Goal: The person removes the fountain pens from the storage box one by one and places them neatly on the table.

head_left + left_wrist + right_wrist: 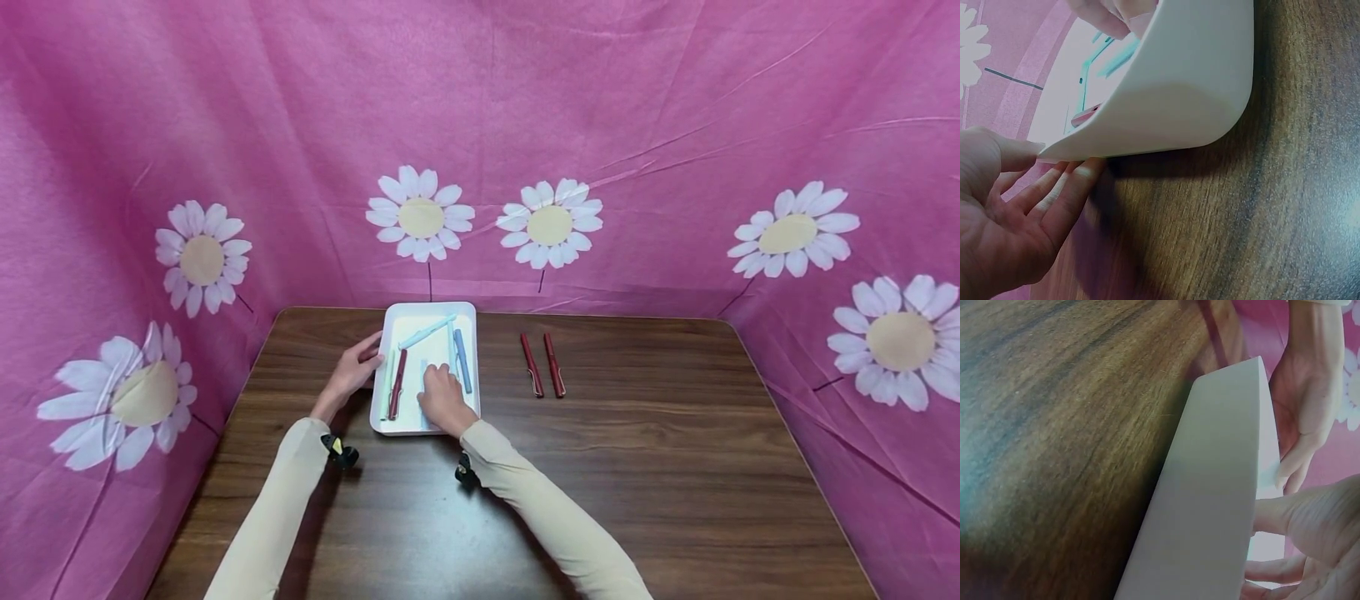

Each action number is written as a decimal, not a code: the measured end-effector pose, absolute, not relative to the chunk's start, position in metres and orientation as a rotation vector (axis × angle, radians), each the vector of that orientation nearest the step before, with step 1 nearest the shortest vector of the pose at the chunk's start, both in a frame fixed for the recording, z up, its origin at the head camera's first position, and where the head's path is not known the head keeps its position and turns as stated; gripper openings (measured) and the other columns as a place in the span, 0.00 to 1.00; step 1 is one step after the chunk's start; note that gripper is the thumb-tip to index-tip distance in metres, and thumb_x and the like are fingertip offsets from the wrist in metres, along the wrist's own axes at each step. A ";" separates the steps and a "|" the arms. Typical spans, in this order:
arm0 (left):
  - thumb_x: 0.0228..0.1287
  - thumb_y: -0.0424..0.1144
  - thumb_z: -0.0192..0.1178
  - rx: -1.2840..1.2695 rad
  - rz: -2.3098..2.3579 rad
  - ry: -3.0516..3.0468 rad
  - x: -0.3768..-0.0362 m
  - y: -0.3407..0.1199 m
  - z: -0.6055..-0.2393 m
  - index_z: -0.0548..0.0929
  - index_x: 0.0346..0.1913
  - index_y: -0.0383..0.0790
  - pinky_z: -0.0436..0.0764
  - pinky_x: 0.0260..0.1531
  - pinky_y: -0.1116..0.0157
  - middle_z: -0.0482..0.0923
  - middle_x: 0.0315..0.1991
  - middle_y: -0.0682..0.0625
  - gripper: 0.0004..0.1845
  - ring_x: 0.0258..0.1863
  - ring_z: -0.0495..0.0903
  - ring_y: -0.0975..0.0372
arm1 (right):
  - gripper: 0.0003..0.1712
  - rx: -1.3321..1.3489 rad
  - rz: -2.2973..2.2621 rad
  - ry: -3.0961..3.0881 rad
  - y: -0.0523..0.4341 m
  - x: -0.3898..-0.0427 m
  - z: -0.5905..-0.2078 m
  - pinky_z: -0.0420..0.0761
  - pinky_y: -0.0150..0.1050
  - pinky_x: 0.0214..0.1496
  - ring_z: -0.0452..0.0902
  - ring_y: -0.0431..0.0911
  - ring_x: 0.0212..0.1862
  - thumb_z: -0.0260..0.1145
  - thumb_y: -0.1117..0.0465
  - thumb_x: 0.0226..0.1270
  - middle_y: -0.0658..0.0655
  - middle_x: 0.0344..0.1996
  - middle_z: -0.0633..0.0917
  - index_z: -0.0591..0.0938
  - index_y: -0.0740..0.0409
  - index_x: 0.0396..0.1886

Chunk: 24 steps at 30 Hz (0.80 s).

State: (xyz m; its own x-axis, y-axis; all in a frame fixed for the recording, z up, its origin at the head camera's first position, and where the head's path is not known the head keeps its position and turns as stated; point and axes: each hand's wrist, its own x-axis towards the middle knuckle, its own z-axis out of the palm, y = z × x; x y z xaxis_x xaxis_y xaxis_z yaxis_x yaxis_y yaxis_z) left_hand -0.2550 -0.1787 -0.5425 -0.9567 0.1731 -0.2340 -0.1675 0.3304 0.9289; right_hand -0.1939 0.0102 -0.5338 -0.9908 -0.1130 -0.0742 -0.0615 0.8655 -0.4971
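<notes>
**Reaching into the tray [1191, 81]**

The right hand [444, 398] is down inside it, fingers bent over a pale pen [423, 367]; whether they pinch it is hidden. The left hand [351, 375] grips the tray's left side – thumb at the rim, fingers against the outside – probably so the tray won't slide while the other works.

Around the right hand, a green pen [388, 383] and a red pen [398, 383] lie along the left wall, a light blue pen [452, 340] and a blue pen [462, 362] along the right; a teal pen [427, 331] slants across the far end.

Outside, a second red pen [532, 365] and a third red pen [554, 365] lie side by side on the table [675, 458] – apart from the tray, clips toward the person, perhaps set out as a pair. Behind hangs a pink cloth [637, 83].
</notes>
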 end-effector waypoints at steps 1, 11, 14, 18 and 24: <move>0.81 0.31 0.52 0.007 1.666 2.306 -0.255 -0.179 -0.543 0.61 0.82 0.41 0.90 0.47 0.54 0.71 0.71 0.27 0.31 0.60 0.79 0.41 | 0.09 -0.143 -0.790 2.944 0.011 -0.194 -0.534 0.87 0.50 0.41 0.84 0.58 0.38 0.70 0.68 0.67 0.66 0.36 0.83 0.81 0.70 0.39; 0.82 0.32 0.51 0.006 1.651 2.298 -0.255 -0.179 -0.544 0.60 0.83 0.40 0.90 0.45 0.53 0.70 0.71 0.26 0.31 0.60 0.79 0.42 | 0.05 -0.167 -0.764 2.982 0.014 -0.195 -0.535 0.86 0.50 0.36 0.86 0.59 0.36 0.69 0.71 0.60 0.65 0.31 0.85 0.80 0.67 0.34; 0.82 0.33 0.52 0.002 1.646 2.307 -0.253 -0.179 -0.543 0.61 0.83 0.42 0.90 0.44 0.54 0.71 0.71 0.27 0.31 0.59 0.80 0.43 | 0.07 -0.164 -0.727 2.996 0.015 -0.194 -0.534 0.85 0.49 0.35 0.85 0.57 0.36 0.71 0.69 0.60 0.62 0.31 0.84 0.80 0.64 0.35; 0.82 0.33 0.52 0.002 1.647 2.312 -0.253 -0.180 -0.543 0.61 0.82 0.42 0.90 0.43 0.56 0.71 0.71 0.27 0.31 0.58 0.80 0.46 | 0.09 -0.194 -0.730 3.039 0.016 -0.195 -0.531 0.84 0.47 0.33 0.83 0.55 0.33 0.73 0.68 0.59 0.60 0.29 0.82 0.80 0.63 0.36; 0.82 0.33 0.52 0.005 1.649 2.306 -0.254 -0.180 -0.544 0.61 0.83 0.42 0.90 0.44 0.55 0.70 0.71 0.27 0.31 0.59 0.80 0.44 | 0.09 -0.251 -0.774 3.118 0.020 -0.197 -0.526 0.82 0.47 0.31 0.81 0.54 0.31 0.74 0.68 0.59 0.59 0.27 0.80 0.79 0.61 0.32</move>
State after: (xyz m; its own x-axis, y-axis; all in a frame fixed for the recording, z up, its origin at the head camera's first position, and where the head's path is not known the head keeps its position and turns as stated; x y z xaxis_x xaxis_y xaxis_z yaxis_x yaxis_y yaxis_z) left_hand -0.2545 -0.1796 -0.5440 -0.9533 0.1785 -0.2435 -0.1727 0.3392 0.9247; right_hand -0.1972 0.0203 -0.5259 -0.9847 -0.1310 0.1150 -0.1696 0.8727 -0.4578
